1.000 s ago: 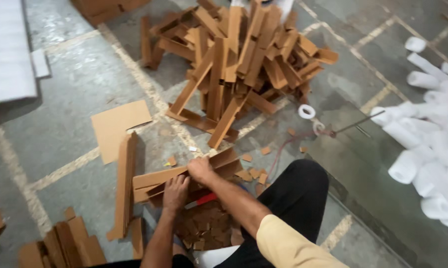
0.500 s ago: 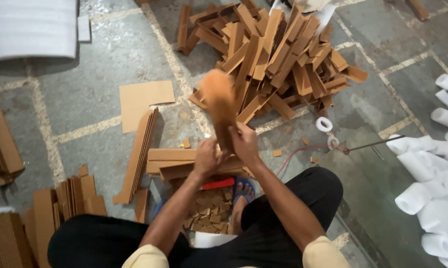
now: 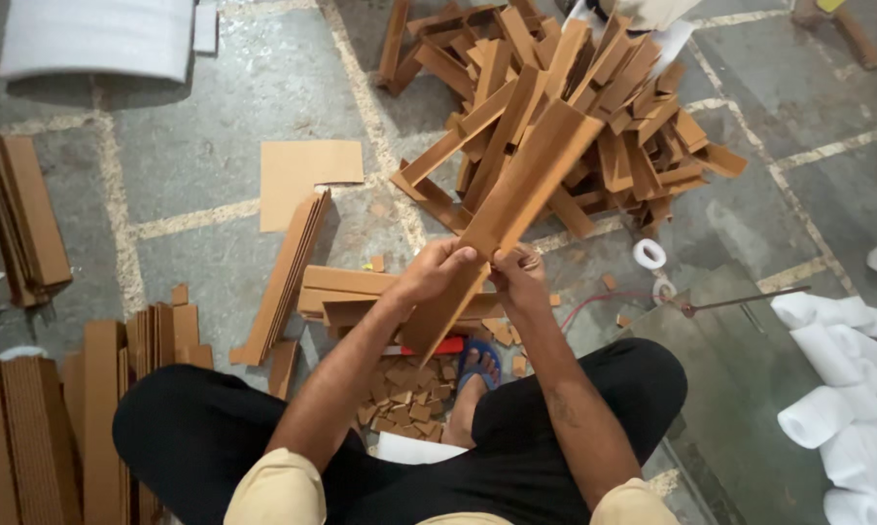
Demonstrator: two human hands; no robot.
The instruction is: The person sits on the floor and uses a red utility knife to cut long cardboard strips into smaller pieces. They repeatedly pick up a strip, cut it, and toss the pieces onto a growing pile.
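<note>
Both my hands grip one long brown cardboard angle strip (image 3: 521, 199) held slanted in front of me, its upper end pointing toward the far right. My left hand (image 3: 438, 270) wraps around its middle from the left. My right hand (image 3: 518, 274) pinches it from the right, touching the left hand. Under the hands a short stack of folded cardboard strips (image 3: 346, 290) lies flat on the floor. Beyond them sits a big loose pile of cardboard angle pieces (image 3: 594, 107).
A flat cardboard sheet (image 3: 307, 175) and a leaning stack of strips (image 3: 288, 277) lie left of centre. Corrugated bundles (image 3: 30, 219) stand at left. Small offcuts (image 3: 404, 389) and a red tool (image 3: 443, 347) sit between my legs. White foam rolls (image 3: 847, 389) and tape rolls (image 3: 649, 255) lie right.
One second ago both hands pressed on the flat stack on the floor. They have since lifted a long strip, which now is held slanted and still. The view shifted left.
</note>
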